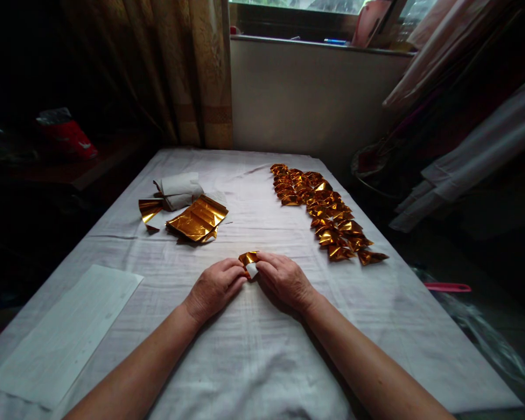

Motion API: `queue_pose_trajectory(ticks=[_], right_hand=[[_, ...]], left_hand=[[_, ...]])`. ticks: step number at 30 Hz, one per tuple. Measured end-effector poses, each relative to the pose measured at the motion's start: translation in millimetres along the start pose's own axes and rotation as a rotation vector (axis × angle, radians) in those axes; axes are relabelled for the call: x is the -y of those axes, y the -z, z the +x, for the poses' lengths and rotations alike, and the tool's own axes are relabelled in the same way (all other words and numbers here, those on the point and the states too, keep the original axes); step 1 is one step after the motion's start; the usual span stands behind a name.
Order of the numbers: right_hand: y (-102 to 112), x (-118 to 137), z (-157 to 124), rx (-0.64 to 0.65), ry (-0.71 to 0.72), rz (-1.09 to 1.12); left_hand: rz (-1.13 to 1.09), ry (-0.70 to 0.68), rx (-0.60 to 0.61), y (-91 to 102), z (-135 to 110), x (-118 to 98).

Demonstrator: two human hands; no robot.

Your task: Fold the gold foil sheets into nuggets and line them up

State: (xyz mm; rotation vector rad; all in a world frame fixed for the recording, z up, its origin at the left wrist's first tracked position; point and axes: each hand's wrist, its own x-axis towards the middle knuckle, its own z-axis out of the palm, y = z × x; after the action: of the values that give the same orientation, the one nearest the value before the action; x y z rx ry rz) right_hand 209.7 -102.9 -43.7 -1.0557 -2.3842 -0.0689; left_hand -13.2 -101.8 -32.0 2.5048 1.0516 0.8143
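A small piece of gold foil paper point(248, 257), with its white back partly showing, lies between my two hands near the middle of the table. My left hand point(215, 287) pinches its left side, and my right hand point(286, 280) grips its right side. The paper looks partly folded. Beyond my left hand sits a stack of flat gold foil sheets point(198, 219). Several folded gold foil pieces point(330, 216) stand in rows on the right side of the table.
A white cloth point(262, 350) covers the table. On the left lie a pale sheet point(65, 338), a white paper bundle point(179, 189) and a curled foil scrap point(150, 209). Hanging clothes point(476, 146) and a pink handle point(448, 287) are off the right edge; a curtain point(192, 70) hangs behind.
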Motion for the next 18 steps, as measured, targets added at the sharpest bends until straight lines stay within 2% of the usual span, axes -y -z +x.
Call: queue_pose_trajectory(ticks=[3,8,14,18], right_hand=[[-2.7,-1.3,0.1,0.006,-0.018,0.029],[-7.1,-2.6,-0.6,-0.065,-0.057,0.086],[-3.8,5.0,-3.2,-0.047,0.01,0.104],[-0.5,9.3,-3.0,0.013,-0.031,0.131]], left_hand=[[0.034,0.005,0.045,2.1,0.6,-2.6],[0.107,0.006,0.045,-0.6,3.8,-2.3],[0.247,-0.144,-0.048,-1.8,-3.2,3.3],[0.243,-0.17,-0.071,0.3,-7.2,4.9]])
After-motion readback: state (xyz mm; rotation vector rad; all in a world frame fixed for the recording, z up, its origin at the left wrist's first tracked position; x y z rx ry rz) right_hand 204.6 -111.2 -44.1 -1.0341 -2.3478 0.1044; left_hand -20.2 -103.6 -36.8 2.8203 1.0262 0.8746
